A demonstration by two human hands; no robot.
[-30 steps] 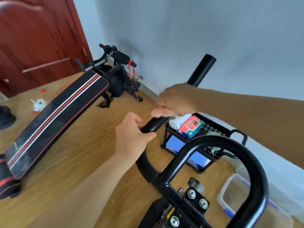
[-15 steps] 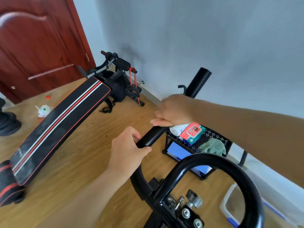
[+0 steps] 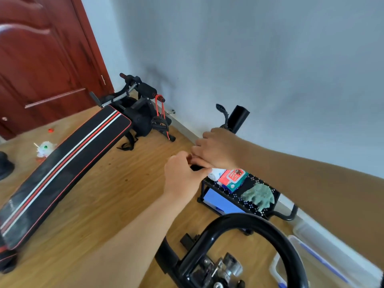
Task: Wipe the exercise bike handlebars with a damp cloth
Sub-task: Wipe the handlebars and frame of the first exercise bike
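Near the centre of the frame the black handlebar point(image 3: 239, 118) of the exercise bike is being gripped by both hands. The left hand point(image 3: 182, 179) is being kept closed around the bar from below, its fingers curled over the tube. The right hand point(image 3: 218, 148) is being laid over the bar just above it, fingers bent downward and touching the left hand (whether it is fully clasped cannot be told). The bar's free end is being shown rising toward the grey wall point(image 3: 270, 59), and a curved loop of handlebar point(image 3: 259, 223) is being shown at the lower right. A greenish cloth point(image 3: 258, 196) is lying on the black rack point(image 3: 249, 206) right of centre, beside a red wipes packet point(image 3: 233, 177), well apart from both hands. A sit-up bench point(image 3: 62, 169) is being seen on the wooden floor point(image 3: 104, 194) at left.
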